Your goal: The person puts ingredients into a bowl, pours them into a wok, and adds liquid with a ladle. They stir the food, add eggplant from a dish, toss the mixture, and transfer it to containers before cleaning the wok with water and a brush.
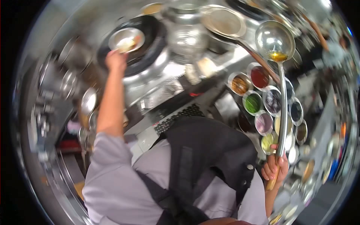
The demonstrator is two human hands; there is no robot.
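Note:
My left hand (117, 62) grips the near rim of a small metal bowl (126, 39), which holds some orange and pale food. The bowl is over a large black wok (144, 56) at the upper left; its contents are blurred. On the right, my right hand (275, 168) is closed round the wooden handle end of a long metal ladle (283, 101). The ladle's round head (275, 39) is raised at the upper right, with a little yellow-brown liquid in it.
Round containers of sauces and chopped ingredients (252, 103) stand below the ladle's head. A strainer (223, 21) lies at the top. Metal bowls (89, 101) are at the left. Another person (333, 52) is at the far right.

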